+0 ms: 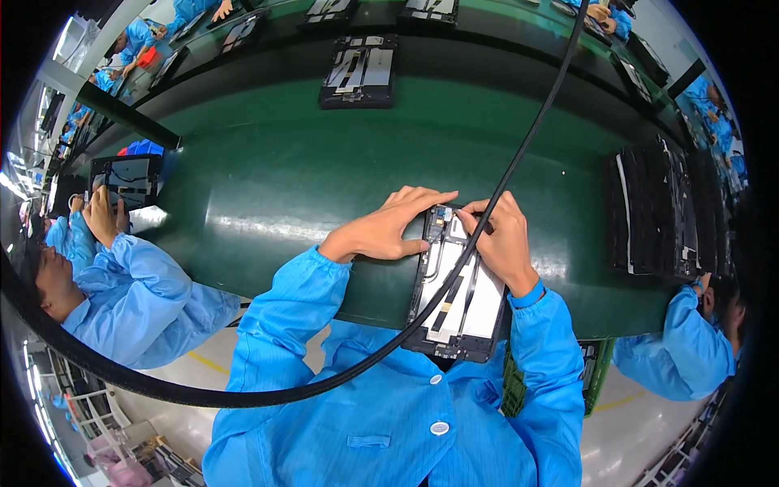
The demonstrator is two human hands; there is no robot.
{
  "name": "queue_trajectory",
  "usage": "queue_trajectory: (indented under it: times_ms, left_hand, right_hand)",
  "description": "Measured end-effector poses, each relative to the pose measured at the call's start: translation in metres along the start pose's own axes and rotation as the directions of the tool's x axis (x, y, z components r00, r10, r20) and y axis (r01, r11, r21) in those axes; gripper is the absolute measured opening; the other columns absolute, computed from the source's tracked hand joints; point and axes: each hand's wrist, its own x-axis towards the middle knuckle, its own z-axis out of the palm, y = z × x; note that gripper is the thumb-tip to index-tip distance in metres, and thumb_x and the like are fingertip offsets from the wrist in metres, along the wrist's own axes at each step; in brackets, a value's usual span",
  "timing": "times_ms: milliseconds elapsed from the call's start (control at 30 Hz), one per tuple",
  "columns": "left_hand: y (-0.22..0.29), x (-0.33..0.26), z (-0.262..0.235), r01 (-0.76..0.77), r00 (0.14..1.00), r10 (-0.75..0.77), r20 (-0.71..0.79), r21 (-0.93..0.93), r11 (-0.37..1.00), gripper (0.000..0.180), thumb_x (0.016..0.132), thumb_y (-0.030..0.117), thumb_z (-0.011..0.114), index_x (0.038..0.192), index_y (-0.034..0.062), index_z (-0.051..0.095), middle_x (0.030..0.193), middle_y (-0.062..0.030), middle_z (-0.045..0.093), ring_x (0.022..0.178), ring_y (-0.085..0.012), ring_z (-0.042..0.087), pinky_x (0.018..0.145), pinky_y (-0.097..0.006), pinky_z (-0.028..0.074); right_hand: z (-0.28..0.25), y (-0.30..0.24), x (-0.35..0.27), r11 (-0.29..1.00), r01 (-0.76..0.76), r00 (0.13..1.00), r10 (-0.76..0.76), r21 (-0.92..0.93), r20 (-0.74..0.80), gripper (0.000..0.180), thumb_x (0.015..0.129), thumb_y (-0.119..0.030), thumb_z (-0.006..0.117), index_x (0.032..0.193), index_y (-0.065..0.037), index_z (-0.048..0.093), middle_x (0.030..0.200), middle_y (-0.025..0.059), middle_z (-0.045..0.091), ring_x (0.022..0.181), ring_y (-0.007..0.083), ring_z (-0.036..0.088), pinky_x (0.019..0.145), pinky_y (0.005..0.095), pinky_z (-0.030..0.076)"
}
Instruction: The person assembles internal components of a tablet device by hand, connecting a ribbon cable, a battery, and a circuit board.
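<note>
Tablet panel (456, 296) lying back side up at the near edge of the green conveyor belt (284, 178), just in front of the person's chest: a flat black rectangular frame holding smooth white sheets, with thin black ribbon strips running lengthwise and a small cluster of bluish parts at its far end. Its surface looks hard and glossy, while the belt under it is a matte rubbery green with soft glare. The left hand (388, 230) rests on the panel's far left corner, fingers spread and laid flat, thumb against the frame's left side. The right hand (505, 239) sits on the far right corner, its fingers curled together with the tips pinched down near the bluish parts; whether they grip anything small I cannot tell. Both forearms wear crisp light blue sleeves (280, 325) of a finely striped fabric. A thick black cable (519, 158) arcs across the view, over the panel. Farther up the belt lies another open panel (359, 73), and a stack of dark panels (661, 211) stands on edge to the right
</note>
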Motion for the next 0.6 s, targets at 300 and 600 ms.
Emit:
queue_trajectory:
  times_ms: [300,600]
  left_hand:
    - [-0.0019,0.0014,0.0027,0.047,0.999,-0.047,0.003,-0.025,0.999,0.093,0.083,0.012,0.082,0.168,0.0106,0.044,0.163,-0.0160,0.049,0.149,-0.0375,0.043,0.129,-0.050,0.026]
    - [-0.0011,0.0048,0.0065,0.002,1.000,-0.002,-0.012,0.037,0.999,0.098,0.083,0.005,0.079,0.172,0.0239,0.042,0.151,-0.0163,0.053,0.138,-0.0383,0.047,0.121,-0.051,0.033]
  right_hand:
    - [-0.0030,-0.0028,0.0014,0.999,0.020,1.000,-0.020,-0.027,-0.004,0.013,0.090,-0.014,0.088,0.093,-0.003,0.081,0.074,0.0086,0.057,0.078,0.0268,0.051,0.067,0.0419,0.042]
    - [-0.0067,0.0029,-0.0035,0.997,0.081,0.996,-0.081,-0.017,0.024,0.011,0.075,-0.009,0.084,0.078,-0.006,0.074,0.072,0.0074,0.051,0.078,0.0276,0.049,0.069,0.0418,0.040]
